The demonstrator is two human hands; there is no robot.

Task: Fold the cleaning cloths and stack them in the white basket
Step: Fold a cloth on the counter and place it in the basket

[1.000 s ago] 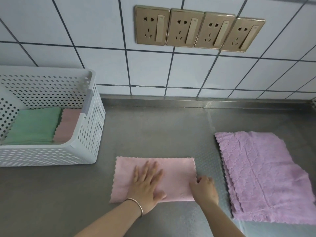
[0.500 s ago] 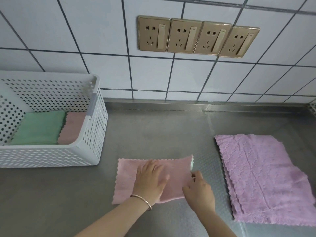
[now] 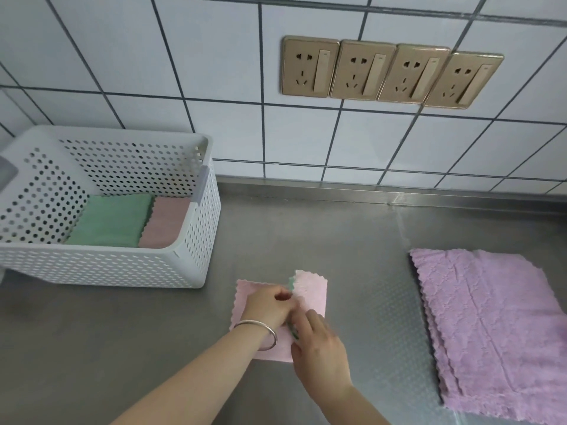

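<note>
Head view. Basket [image 3: 196, 240], white perforated plastic, holds two folded cloths: green cloth [image 3: 110, 220] and pink folded cloth [image 3: 164, 223], side by side. On the steel worktop [image 3: 306, 234], a pink cloth [image 3: 310, 294], soft pile with scalloped edge, lies mid-fold near the basket. Left hand [image 3: 270, 306] pinches its flap, grip closed on it; right hand [image 3: 319, 357] holds the near edge, grip closed too. Lilac pile [image 3: 491, 326], flat, crinkled and unfolded, lies well to the right. Judged: roughly halfway.
</note>
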